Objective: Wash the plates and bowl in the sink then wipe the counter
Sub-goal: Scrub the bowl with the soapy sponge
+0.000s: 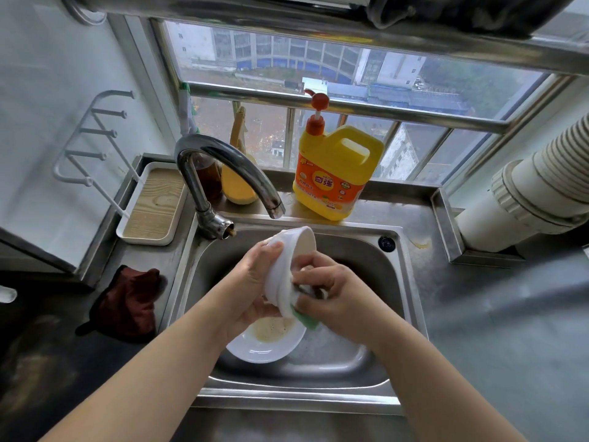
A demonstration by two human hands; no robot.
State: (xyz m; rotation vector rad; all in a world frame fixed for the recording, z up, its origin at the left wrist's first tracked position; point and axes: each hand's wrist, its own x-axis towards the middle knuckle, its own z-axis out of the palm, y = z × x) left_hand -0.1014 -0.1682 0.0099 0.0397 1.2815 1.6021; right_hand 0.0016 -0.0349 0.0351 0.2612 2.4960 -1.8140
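Over the steel sink, my left hand grips a white bowl tilted on its side, thumb on the outer wall. My right hand holds a green and white sponge against the bowl's rim and inside. Below them in the basin lies a white plate with brownish residue in its middle. The faucet arches over the basin's back left, and I see no water running.
A yellow dish soap jug with an orange pump stands behind the sink. A dark red cloth lies on the counter to the left. A white tray with a rack sits at the back left. A white ribbed pipe crosses at right.
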